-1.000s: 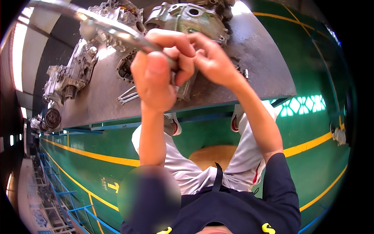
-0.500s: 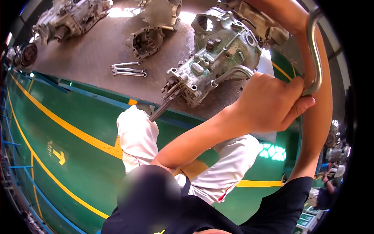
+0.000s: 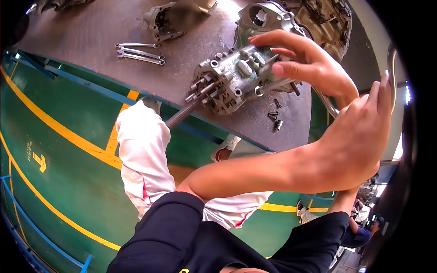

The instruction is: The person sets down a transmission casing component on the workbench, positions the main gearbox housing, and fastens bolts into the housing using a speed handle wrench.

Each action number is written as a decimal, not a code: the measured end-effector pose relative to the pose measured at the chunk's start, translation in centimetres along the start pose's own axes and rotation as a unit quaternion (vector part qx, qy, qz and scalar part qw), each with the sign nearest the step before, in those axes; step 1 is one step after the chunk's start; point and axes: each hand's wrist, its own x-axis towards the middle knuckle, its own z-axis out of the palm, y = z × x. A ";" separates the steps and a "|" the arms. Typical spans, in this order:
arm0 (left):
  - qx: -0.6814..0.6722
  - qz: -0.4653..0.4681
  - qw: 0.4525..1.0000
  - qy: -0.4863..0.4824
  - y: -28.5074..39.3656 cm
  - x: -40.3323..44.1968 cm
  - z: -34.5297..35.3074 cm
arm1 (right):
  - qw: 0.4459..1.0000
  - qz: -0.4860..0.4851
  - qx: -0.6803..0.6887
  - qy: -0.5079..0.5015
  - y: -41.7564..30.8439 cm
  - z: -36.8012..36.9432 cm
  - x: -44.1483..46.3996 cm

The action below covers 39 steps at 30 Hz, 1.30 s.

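Observation:
My left hand (image 3: 355, 141) is at the right, its fingers pressed together and extended along the bent metal crank tool (image 3: 393, 82), whose middle passes behind the hand. My right hand (image 3: 314, 66) curves over the gearbox housing (image 3: 246, 68), thumb and fingers apart with nothing clearly gripped. Below its thumb, the tool's straight end reaches the housing's lower right side. A splined shaft (image 3: 184, 113) sticks out of the housing towards the lower left. Part of my right forearm is hidden behind my left hand.
Several wrenches (image 3: 141, 53) lie on the metal table (image 3: 114, 75), below an open casting (image 3: 166, 25). Small bolts (image 3: 275, 119) rest near the table's right corner. Another gearbox part (image 3: 325, 22) is at upper right. A co-worker (image 3: 359, 232) is at lower right.
The view has shifted to the right over the gearbox. My left hand has gone from a fist to straighter fingers along the crank tool. My right hand now shows over the housing.

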 end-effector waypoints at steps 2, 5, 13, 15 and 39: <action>-0.005 -0.150 0.987 -0.060 0.9 0.7 0.1 | 1.000 0.024 0.012 0.002 -0.2 0.4 -0.2; 0.058 -0.128 0.990 -0.015 0.9 0.2 1.5 | 0.996 0.031 -0.078 -0.002 -2.5 -0.9 -0.3; 0.067 -0.128 0.989 -0.008 0.7 -0.3 2.0 | 0.985 -0.061 0.122 0.110 5.2 -4.4 -0.7; 0.096 -0.148 0.984 -0.021 1.1 -0.5 1.4 | 0.992 0.100 -0.076 -0.012 -1.0 2.4 1.2; -0.109 -0.170 0.978 -0.046 -1.3 1.8 -0.6 | 0.813 -0.222 0.251 0.476 5.7 10.8 -4.2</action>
